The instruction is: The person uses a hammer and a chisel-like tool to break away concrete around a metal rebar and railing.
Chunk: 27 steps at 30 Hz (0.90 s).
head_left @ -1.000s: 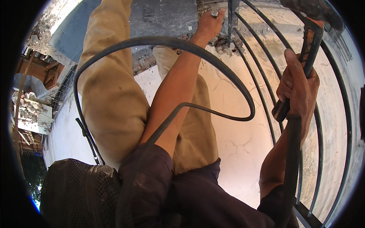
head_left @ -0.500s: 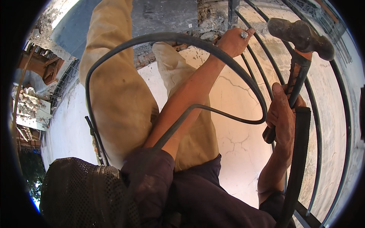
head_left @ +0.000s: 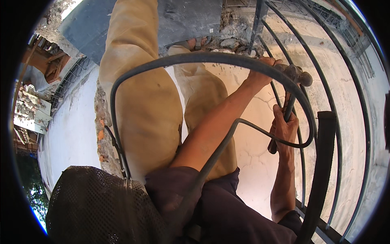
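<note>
My right hand (head_left: 285, 126) is closed around the handle of a hammer (head_left: 291, 106), its dark butt sticking out below the fist. The hammer's rounded metal head (head_left: 298, 75) is right beside my left hand (head_left: 260, 74), by its fingers. My left hand is closed in a fist; half a second ago a grey metal rod end poked out of its top. Now a black cable (head_left: 219, 58) and the hammer head partly cover the fingers, and the rod cannot be made out. Rubble (head_left: 229, 42) and a dark upright post (head_left: 258, 25) are just beyond that hand.
Curved black metal bars (head_left: 332, 95) rise along the right. A wide black strap (head_left: 323, 162) hangs near my right forearm. My legs in tan trousers (head_left: 142, 105) stretch over a cracked pale wall surface (head_left: 256, 171). Dark sheets (head_left: 183, 18) lie at the top; broken masonry (head_left: 32, 107) is far left.
The hammer has swung down and left, from raised high to beside my left hand. My right hand has moved slightly left; my left hand appears lower and the whole view has shifted.
</note>
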Each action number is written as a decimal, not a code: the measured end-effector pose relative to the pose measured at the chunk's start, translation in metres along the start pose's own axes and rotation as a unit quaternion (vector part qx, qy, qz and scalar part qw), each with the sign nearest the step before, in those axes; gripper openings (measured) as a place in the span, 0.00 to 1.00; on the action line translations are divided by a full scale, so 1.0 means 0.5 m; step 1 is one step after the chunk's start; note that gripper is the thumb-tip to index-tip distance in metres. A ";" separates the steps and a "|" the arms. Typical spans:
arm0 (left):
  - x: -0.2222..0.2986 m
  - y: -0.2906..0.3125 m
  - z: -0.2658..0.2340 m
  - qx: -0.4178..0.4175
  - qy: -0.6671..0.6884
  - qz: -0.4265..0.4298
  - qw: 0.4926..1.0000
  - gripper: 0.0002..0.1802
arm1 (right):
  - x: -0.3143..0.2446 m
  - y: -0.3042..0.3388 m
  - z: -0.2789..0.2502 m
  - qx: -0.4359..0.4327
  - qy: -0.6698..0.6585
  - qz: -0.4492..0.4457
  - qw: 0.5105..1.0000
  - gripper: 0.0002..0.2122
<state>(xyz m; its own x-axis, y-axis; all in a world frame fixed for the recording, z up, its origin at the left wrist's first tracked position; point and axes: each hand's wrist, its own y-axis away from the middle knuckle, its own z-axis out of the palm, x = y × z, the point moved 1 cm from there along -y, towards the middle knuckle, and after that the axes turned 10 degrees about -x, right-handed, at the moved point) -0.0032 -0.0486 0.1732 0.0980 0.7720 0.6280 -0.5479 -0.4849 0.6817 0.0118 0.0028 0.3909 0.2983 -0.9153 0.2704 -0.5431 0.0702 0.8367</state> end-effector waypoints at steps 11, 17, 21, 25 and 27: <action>-0.036 -0.016 0.002 -0.024 -0.042 0.048 0.998 0.24 | -0.026 -0.009 0.004 0.092 -0.149 -0.112 0.978 0.17; -0.060 -0.033 0.008 -0.068 -0.050 -0.016 0.996 0.13 | -0.053 0.043 -0.001 0.016 -0.096 -0.077 0.992 0.13; -0.053 -0.019 -0.003 -0.056 -0.030 0.025 0.998 0.12 | -0.212 0.107 -0.078 0.147 -0.256 -0.329 0.897 0.15; -0.061 -0.019 0.001 -0.054 -0.004 0.015 0.998 0.10 | -0.042 0.006 -0.014 0.055 -0.196 -0.275 0.940 0.18; -0.076 -0.021 0.009 -0.053 -0.011 0.020 0.998 0.09 | 0.030 -0.025 0.028 -0.017 -0.023 0.021 0.999 0.14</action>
<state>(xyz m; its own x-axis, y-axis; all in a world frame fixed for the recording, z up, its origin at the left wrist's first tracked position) 0.0027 -0.0746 0.1437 0.0915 0.7436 0.6623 -0.6358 -0.4683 0.6136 0.0118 -0.0174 0.3779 0.2391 -0.9285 0.2842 -0.5264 0.1220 0.8414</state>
